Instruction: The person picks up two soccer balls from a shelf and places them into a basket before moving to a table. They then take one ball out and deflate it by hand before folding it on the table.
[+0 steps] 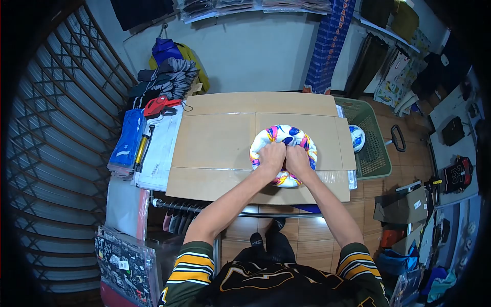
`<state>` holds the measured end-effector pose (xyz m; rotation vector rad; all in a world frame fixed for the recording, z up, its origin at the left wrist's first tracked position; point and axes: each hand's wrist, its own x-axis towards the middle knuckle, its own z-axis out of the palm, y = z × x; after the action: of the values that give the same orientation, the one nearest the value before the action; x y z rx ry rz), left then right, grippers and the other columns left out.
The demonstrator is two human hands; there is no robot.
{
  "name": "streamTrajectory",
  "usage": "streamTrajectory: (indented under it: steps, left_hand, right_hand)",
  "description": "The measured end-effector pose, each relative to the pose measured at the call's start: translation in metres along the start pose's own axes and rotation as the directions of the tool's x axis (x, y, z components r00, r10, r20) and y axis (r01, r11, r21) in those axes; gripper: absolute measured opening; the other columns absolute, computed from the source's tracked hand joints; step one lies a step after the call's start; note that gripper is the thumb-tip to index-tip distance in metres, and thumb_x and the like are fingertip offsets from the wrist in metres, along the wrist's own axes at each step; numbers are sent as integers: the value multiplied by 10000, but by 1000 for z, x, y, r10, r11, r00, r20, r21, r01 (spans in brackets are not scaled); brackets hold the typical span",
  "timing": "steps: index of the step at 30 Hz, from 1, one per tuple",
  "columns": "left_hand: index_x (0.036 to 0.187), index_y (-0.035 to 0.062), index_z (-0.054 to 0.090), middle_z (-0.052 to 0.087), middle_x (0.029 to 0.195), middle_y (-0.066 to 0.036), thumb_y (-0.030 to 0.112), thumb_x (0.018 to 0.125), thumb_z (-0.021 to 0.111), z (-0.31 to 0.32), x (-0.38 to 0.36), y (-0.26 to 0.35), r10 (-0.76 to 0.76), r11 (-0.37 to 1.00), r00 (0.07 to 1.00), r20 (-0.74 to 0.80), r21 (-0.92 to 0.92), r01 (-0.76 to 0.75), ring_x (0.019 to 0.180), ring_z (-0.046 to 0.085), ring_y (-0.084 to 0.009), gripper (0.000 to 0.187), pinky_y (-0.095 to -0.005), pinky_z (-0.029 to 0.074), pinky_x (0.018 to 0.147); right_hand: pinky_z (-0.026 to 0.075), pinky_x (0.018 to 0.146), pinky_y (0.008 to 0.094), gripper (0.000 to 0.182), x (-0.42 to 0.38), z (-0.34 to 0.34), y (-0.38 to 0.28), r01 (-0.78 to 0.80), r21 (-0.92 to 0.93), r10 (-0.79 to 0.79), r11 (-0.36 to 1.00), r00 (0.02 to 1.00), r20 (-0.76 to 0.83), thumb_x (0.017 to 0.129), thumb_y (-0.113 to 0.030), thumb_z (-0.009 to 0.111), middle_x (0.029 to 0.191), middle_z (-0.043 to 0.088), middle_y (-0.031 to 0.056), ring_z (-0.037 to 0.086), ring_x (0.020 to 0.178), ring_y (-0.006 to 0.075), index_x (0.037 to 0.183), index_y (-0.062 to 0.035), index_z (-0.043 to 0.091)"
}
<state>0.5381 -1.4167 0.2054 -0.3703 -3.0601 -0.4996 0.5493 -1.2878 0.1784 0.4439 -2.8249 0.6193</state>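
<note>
A round white ball (pixel 260 141) with a blue, pink and yellow pattern lies on the cardboard. Its middle looks sunken, so that it bulges like a ring around my hands. My left hand (pixel 273 155) is closed in a fist over the middle of it. Knuckle to knuckle with it, my right hand (pixel 298 159) is also closed, pressed against the ball. The fingertips of both hands are curled out of sight, and I cannot make out what they grip.
Flat cardboard (pixel 215 138) covers the table. At its left lie a red tape dispenser (pixel 159 106), a yellow and black hand pump (pixel 142 151) and blue packaged goods (pixel 130 134). A green basket (pixel 377 138) at the right holds a white and blue ball (pixel 357 138).
</note>
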Motion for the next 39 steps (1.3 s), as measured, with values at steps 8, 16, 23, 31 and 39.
streamTrajectory:
  steps: [8, 16, 23, 31, 39]
  left_hand:
    - [863, 17, 769, 746, 858, -231, 111, 886, 640, -4, -9, -4, 52, 999, 999, -10, -7, -52, 797, 762, -384, 161, -507, 606, 678]
    - [845, 4, 765, 740, 829, -234, 73, 864, 646, -4, -3, -10, 168, 986, 986, 18, 17, -168, 785, 758, -388, 139, -504, 610, 688]
    - [821, 11, 765, 736, 808, -234, 67, 856, 645, -4, 3, -9, 177, 984, 984, 32, 28, -178, 779, 759, -373, 137, -485, 616, 688]
    - [802, 37, 766, 740, 787, -216, 91, 849, 654, 0, -4, -10, 162, 985, 987, -3, 65, -162, 731, 761, -360, 134, -471, 618, 637]
    - [779, 36, 765, 738, 762, -201, 73, 827, 680, 5, -7, -11, 197, 976, 978, -74, 113, -188, 705, 765, -326, 104, -431, 613, 592]
  right_hand:
    - [587, 678, 510, 62, -4, -5, -7, 3, -38, -2, 999, 1000, 24, 735, -13, 664, 723, 690, 258, 719, 694, 412, 755, 19, 713]
    - [585, 668, 501, 72, -4, -5, -7, -4, -37, 5, 999, 1000, 29, 749, -34, 667, 711, 687, 255, 715, 678, 412, 758, 20, 713]
    - [586, 660, 497, 74, -1, -5, -4, -19, -29, 20, 999, 999, 28, 753, -33, 659, 707, 688, 255, 713, 661, 404, 754, 16, 714]
    - [586, 652, 491, 65, -2, -1, -5, -26, -23, 26, 999, 1000, 3, 760, -35, 653, 714, 696, 240, 720, 663, 392, 782, 0, 704]
    - [569, 663, 508, 77, -3, 0, -4, -57, 7, 57, 998, 998, 6, 759, -26, 673, 752, 703, 224, 713, 691, 390, 820, -18, 720]
